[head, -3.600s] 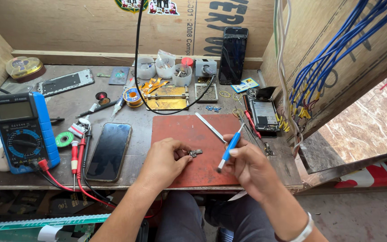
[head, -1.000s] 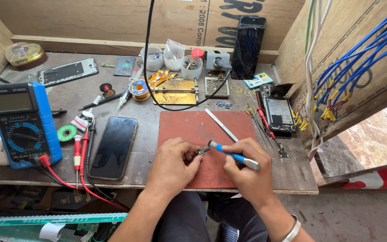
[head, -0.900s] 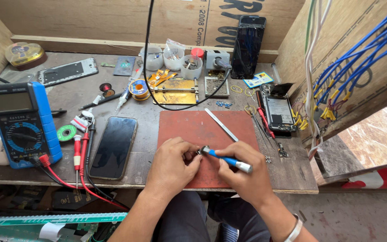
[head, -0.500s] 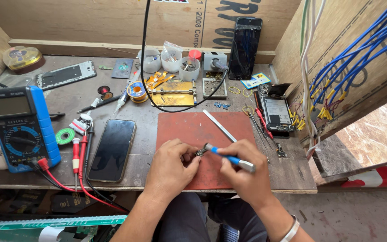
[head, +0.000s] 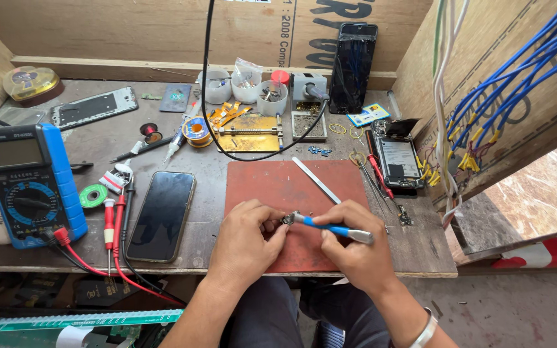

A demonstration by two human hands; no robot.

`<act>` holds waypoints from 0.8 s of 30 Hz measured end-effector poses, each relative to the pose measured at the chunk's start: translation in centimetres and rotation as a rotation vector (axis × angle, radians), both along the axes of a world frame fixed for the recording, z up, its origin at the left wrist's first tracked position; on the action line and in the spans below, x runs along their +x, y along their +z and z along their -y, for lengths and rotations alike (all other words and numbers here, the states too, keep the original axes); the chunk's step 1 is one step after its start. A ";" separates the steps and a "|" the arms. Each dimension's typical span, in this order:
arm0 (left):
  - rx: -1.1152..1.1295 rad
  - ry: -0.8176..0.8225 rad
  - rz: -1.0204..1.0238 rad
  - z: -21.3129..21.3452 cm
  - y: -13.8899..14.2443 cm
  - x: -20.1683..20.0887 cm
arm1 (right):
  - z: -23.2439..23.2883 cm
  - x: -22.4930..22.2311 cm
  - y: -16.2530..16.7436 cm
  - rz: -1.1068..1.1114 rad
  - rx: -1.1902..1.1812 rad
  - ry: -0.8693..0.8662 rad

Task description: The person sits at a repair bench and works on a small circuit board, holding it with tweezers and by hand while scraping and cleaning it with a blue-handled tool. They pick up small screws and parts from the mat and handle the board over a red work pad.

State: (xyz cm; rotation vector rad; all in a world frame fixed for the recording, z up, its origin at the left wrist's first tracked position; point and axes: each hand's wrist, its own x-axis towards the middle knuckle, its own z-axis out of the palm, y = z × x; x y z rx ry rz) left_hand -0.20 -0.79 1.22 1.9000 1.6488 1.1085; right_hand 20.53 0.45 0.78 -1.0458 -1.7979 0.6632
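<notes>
My left hand (head: 247, 240) pinches a small metal part (head: 287, 220) over the near edge of a reddish-brown work mat (head: 294, 193). My right hand (head: 354, 248) grips a blue-handled screwdriver (head: 330, 228), whose tip touches the small part. Both hands rest close together on the mat. A thin metal strip (head: 315, 180) lies on the mat's far right.
A blue multimeter (head: 30, 183) with red probes (head: 109, 225) stands at the left, a dark phone (head: 162, 214) beside it. An opened phone (head: 396, 161) lies at the right. Cups (head: 272, 98), solder spool (head: 196, 129), a yellow jig (head: 249, 132) and blue wall cables (head: 504, 90) fill the back and right.
My right hand swung the screwdriver from upright to lying sideways, tip against the part in my left hand. Over the last second both hands hold nearly still.
</notes>
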 end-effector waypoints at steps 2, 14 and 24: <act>0.000 0.007 0.001 -0.1 0.0 -0.1 | -0.1 0.0 0.1 -0.008 -0.006 0.041; 0.004 -0.014 -0.018 -0.2 -0.1 -0.2 | -0.2 0.2 -0.2 -0.020 -0.038 0.073; 0.019 -0.020 -0.012 -0.1 -0.4 -0.3 | -0.2 0.1 -0.2 0.013 -0.038 0.116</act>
